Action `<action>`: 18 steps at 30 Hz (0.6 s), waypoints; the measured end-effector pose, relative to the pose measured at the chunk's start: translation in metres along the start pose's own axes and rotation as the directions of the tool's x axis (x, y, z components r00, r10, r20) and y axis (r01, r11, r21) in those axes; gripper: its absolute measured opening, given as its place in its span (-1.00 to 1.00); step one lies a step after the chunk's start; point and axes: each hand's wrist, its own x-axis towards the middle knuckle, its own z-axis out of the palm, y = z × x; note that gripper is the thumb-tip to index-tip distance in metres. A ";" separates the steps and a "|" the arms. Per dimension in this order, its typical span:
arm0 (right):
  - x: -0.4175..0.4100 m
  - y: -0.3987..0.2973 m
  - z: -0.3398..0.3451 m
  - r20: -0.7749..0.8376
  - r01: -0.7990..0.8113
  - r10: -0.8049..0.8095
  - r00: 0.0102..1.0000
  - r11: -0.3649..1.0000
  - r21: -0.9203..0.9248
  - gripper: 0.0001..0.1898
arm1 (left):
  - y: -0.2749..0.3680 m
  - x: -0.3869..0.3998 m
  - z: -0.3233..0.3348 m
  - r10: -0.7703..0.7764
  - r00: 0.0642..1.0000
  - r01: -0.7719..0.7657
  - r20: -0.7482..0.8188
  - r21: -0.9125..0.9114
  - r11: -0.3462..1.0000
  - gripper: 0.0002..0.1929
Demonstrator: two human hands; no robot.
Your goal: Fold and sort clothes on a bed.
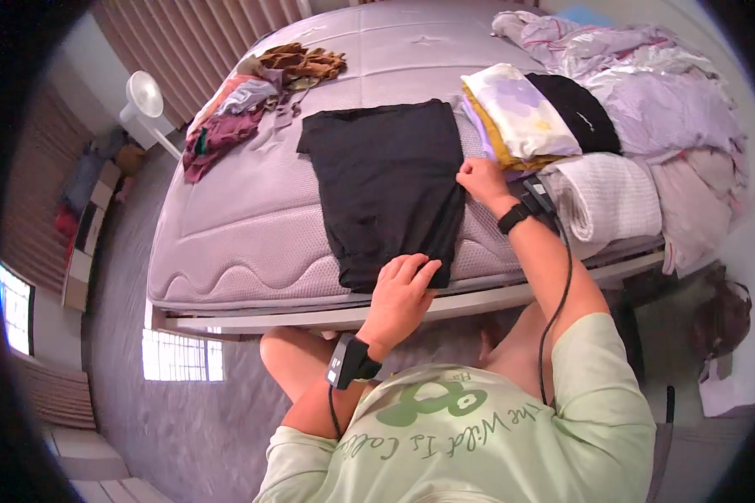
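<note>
A black garment [387, 182] lies spread in a rough rectangle on the mattress [251, 226], its lower end near the mattress's front edge. My left hand [406, 289] rests on that lower end, fingers bent over the cloth near its right corner. At the garment's right side, my right hand [481, 181] pinches the edge between thumb and fingers. Just beyond the right hand is a stack of folded clothes, with a white and purple patterned piece [519, 113] on top and mustard cloth [506, 154] under it. A folded black cloth [576, 113] lies beside the stack.
A rolled white textured cloth [610, 195] lies at the right front of the mattress, with crumpled lilac bedding [667, 107] behind it. Crumpled maroon [220, 141] and brown clothes [302, 63] lie at the far left. A white fan [145, 94] stands beyond the bed's left side.
</note>
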 end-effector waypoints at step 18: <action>-0.031 -0.168 0.065 0.310 0.666 -0.762 0.568 0.647 0.371 -0.50 | -0.056 -0.047 -0.040 -0.230 0.968 0.237 -0.097 0.072 0.969 -0.41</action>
